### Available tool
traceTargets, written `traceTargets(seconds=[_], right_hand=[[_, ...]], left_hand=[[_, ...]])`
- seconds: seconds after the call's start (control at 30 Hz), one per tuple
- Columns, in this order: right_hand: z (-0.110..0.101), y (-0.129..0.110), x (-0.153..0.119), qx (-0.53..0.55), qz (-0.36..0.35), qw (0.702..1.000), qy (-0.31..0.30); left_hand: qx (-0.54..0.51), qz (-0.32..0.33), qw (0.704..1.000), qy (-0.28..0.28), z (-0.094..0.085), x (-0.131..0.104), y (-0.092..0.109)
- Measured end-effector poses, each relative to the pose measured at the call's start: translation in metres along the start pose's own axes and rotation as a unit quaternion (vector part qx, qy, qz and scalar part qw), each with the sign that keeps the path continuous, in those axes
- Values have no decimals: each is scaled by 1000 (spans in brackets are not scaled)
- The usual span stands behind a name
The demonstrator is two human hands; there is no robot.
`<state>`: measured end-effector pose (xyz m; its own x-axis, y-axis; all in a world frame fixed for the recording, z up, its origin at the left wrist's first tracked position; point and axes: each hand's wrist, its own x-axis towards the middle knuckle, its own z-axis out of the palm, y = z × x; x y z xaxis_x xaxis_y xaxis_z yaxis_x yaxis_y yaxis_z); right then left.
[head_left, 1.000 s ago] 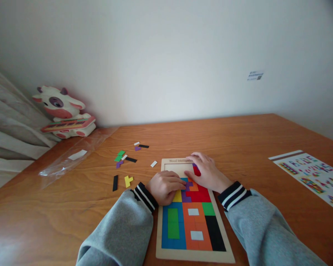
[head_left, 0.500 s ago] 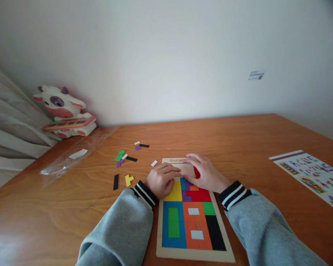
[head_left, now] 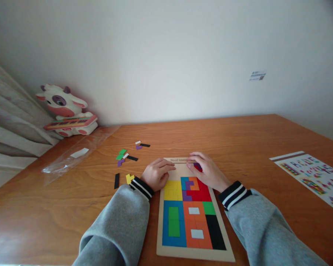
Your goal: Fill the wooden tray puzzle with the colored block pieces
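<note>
A wooden block puzzle board (head_left: 194, 254) lies in front of me, partly filled with flat coloured pieces. My left hand (head_left: 157, 173) rests over its upper left edge, fingers loosely stretched toward the bare wood, with no piece visible in them. My right hand (head_left: 208, 171) is at the upper right corner, thumb and fingers around a purple piece (head_left: 198, 166) beside the red pieces (head_left: 202, 195); its shape is mostly covered. Below the hands sit yellow pieces (head_left: 172, 191), blue pieces (head_left: 174, 241), orange pieces (head_left: 198, 222) and a black area (head_left: 215, 232).
Loose pieces lie left of the board: a yellow piece (head_left: 129, 178), a black bar (head_left: 117, 181), green pieces (head_left: 121, 154) and several others. A clear plastic bag (head_left: 72, 159) and a cow toy keyboard (head_left: 69, 111) are far left. A printed sheet (head_left: 313, 177) lies at the right.
My left hand has shifted left, off the board's middle, uncovering bare wood and yellow pieces. My right hand has moved slightly up and right, and a purple piece now shows at its fingers.
</note>
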<state>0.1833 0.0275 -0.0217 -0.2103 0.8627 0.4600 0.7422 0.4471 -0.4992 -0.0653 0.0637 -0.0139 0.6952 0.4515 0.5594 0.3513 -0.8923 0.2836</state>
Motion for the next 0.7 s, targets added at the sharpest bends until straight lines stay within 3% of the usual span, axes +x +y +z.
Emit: traceTargets(seconds=[0.47, 0.7], right_hand=[[-4, 17, 3, 24, 29, 999, 33], [-1, 19, 2, 10, 38, 999, 4]], left_hand=[[28, -19, 999, 9, -14, -10, -21], [43, -43, 998, -23, -13, -12, -19]])
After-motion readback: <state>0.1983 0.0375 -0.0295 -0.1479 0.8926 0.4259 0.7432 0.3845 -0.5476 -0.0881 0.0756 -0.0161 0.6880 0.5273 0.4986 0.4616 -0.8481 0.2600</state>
